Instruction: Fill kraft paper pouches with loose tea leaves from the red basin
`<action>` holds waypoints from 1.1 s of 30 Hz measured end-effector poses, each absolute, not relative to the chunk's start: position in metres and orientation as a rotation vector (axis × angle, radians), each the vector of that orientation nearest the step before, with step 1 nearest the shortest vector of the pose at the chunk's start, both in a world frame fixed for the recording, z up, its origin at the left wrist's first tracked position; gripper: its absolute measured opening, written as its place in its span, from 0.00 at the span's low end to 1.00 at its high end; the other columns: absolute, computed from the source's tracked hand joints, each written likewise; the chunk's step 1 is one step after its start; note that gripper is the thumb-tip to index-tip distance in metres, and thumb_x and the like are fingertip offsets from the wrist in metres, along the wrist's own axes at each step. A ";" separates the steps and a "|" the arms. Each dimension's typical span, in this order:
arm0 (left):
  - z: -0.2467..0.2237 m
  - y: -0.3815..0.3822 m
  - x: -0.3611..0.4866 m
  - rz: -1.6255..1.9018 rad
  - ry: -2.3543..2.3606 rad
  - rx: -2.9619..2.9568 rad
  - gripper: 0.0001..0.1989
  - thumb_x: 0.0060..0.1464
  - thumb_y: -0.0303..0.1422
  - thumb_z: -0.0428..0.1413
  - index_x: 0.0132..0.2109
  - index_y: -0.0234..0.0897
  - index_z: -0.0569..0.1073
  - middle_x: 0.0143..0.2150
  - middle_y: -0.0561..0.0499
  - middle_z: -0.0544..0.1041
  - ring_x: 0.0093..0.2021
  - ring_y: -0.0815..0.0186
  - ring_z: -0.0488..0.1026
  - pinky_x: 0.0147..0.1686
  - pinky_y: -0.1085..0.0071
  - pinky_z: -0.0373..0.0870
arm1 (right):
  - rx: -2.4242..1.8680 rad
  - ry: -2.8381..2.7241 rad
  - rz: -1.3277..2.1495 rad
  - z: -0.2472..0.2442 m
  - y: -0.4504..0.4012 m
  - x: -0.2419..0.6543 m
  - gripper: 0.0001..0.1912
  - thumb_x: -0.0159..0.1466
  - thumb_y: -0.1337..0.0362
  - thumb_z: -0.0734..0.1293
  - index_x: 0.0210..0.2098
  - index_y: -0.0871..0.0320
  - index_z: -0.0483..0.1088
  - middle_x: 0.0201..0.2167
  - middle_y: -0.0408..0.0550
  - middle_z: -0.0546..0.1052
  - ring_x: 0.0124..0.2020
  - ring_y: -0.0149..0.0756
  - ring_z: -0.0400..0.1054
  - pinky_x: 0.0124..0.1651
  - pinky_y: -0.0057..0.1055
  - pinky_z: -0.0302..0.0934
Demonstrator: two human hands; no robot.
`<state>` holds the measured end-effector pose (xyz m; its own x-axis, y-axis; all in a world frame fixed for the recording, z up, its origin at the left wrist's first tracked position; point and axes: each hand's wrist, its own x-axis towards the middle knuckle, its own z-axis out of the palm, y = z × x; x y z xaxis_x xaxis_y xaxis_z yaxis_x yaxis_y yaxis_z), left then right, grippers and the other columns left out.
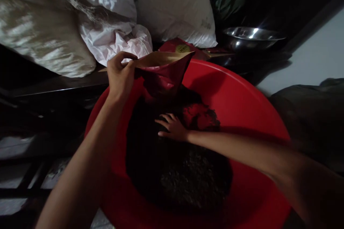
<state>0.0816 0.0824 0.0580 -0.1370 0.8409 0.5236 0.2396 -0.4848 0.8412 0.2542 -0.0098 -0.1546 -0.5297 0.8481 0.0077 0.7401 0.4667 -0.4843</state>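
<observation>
My left hand [121,73] pinches the rim of a red paper bag [165,78] at its left corner. The bag stands mouth up inside the far side of a large red plastic basin [258,111], its tan lining showing. Dark, loose, dried leaf-like material [188,179], perhaps tea, covers much of the basin's bottom. Over this material, near the middle, my right hand [173,127] lies with its fingers spread and nothing gripped in them. Whether its fingertips touch the material is hard to see in the dim light.
Behind the basin lean several stuffed white sacks [174,5] and a crumpled pale plastic bag [118,39]. Another red package [177,45] lies beyond the basin's rim. A shiny metal bowl [252,37] sits at the back right, near a pale wall [317,50].
</observation>
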 end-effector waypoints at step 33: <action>0.086 -0.003 0.100 1.010 1.893 2.141 0.12 0.62 0.31 0.55 0.49 0.39 0.80 0.42 0.41 0.84 0.42 0.53 0.81 0.38 0.68 0.66 | -1.187 -1.887 0.552 0.108 -0.072 0.305 0.22 0.56 0.61 0.78 0.50 0.54 0.79 0.46 0.43 0.83 0.46 0.39 0.77 0.54 0.33 0.66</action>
<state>0.1001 -0.0034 0.0856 0.0006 0.9164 0.4002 0.8428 -0.2158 0.4930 0.3048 -0.0717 0.1085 -0.2193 0.8861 0.4082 0.5268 0.4597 -0.7149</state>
